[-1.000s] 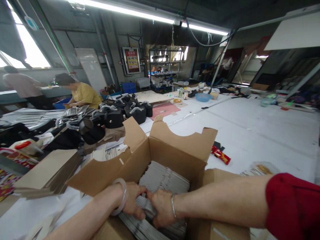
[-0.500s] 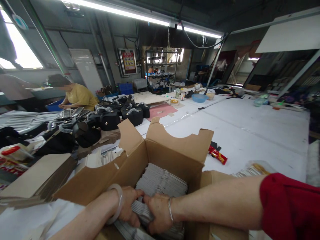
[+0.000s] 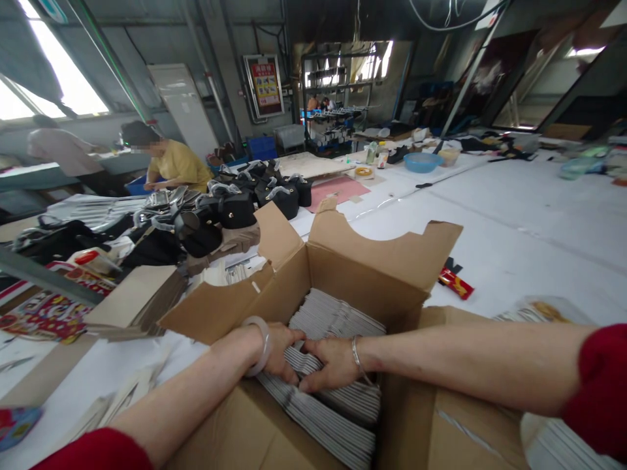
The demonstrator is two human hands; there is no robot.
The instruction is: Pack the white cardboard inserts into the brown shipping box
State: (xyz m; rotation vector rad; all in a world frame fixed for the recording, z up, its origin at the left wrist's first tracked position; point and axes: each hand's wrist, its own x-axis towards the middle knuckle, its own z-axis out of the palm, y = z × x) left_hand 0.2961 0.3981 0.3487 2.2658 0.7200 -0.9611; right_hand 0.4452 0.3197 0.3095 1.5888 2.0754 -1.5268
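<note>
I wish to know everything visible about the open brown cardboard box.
The brown cardboard box stands upright at the white tabletop, its base hidden. Its flaps spread outward; the far flap has a wide curved cut-out. Inside lie bundles of thin grey strips, which the left hand and right hand touch. The right forearm crosses over the right flap; contact there is unclear.

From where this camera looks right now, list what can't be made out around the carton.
All in the head view:
Floor of the cardboard carton: hidden beneath gray stacked strips.
Whether the left hand and right hand grip strips or merely rest on them: the hands cover the contact.
Rest of the colorful packet: cut off by the left edge.
Small print on the framed poster: too small.
</note>
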